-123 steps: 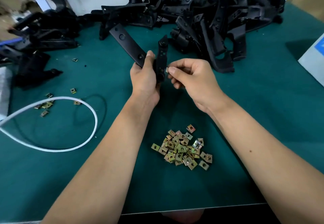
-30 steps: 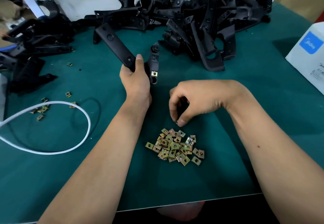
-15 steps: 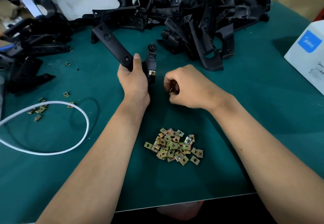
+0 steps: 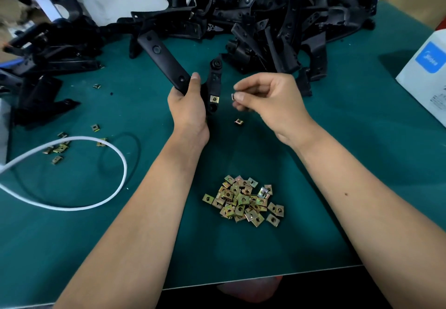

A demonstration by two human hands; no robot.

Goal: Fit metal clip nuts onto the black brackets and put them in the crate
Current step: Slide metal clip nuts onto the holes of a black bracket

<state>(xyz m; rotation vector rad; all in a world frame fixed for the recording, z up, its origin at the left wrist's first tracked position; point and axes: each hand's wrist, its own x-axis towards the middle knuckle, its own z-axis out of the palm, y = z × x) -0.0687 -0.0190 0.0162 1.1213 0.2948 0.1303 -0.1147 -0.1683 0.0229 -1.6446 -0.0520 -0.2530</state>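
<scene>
Around the work: a big tangle of black brackets (image 4: 277, 23) heaped along the back of the green table (image 4: 362, 163), more of them piled at the far left (image 4: 43, 57), a white cable (image 4: 106, 146) looping in from the left with a few stray clip nuts (image 4: 59, 148) just beside it, and a white box with a blue logo (image 4: 427, 76) at the right edge. Nothing sits between the two hands.

Half a second ago the right hand was low and balled up close to the bracket; now it is raised and a little further right, and one loose clip nut (image 4: 238, 122) lies on the mat below it where none lay before. A second ago that hand was down at the pile.

Left hand (image 4: 187, 105) grips the held bracket (image 4: 169, 64) at its bend, thumb up along the long flat arm, which points up and left; the shorter arm stands nearly upright. One brass-coloured clip nut (image 4: 214, 99) is already fitted on that short arm. Right hand (image 4: 270, 101) pinches another small clip nut (image 4: 233, 96) between thumb and forefinger, just beside the fitted one, not touching the bracket. The pile of clip nuts (image 4: 246, 201) sits near the table's front edge, between the forearms.
</scene>
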